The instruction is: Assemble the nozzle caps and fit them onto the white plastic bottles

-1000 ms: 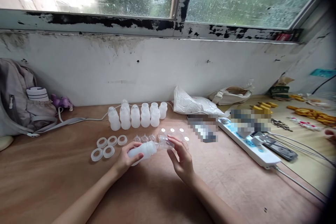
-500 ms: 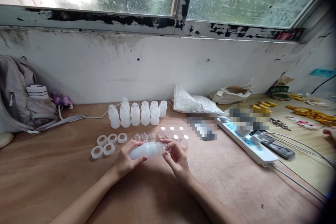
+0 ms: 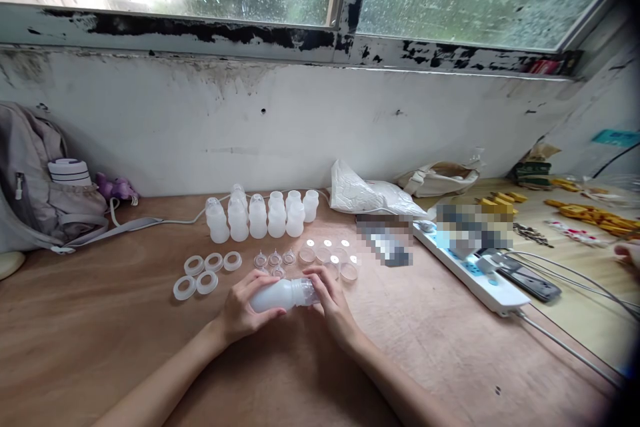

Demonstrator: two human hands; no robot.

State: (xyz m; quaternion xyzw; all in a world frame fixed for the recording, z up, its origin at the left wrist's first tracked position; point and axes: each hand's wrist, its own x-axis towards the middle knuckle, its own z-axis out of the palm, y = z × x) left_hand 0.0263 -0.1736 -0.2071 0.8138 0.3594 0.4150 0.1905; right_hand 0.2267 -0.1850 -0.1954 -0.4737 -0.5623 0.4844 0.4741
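My left hand [image 3: 241, 311] is wrapped round the body of a small white plastic bottle [image 3: 277, 295], which lies sideways just above the wooden table [image 3: 100, 340]. My right hand [image 3: 327, 300] is closed over the bottle's neck end, where a clear cap sits. Behind the hands lie small clear teats [image 3: 275, 258], clear round caps [image 3: 327, 255] and white rings [image 3: 205, 273]. Further back stands a cluster of white bottles [image 3: 263, 215].
A grey backpack [image 3: 35, 193] with a white flask leans at the far left. A white plastic bag [image 3: 367, 197], a white power strip [image 3: 470, 273] with cables, and yellow parts [image 3: 590, 213] lie at the right. Another person's hand [image 3: 630, 253] shows at the right edge.
My right hand has brought the clear cap from beside the bottle onto its neck and closed over it. Both hands and the bottle have sunk slightly toward the table.
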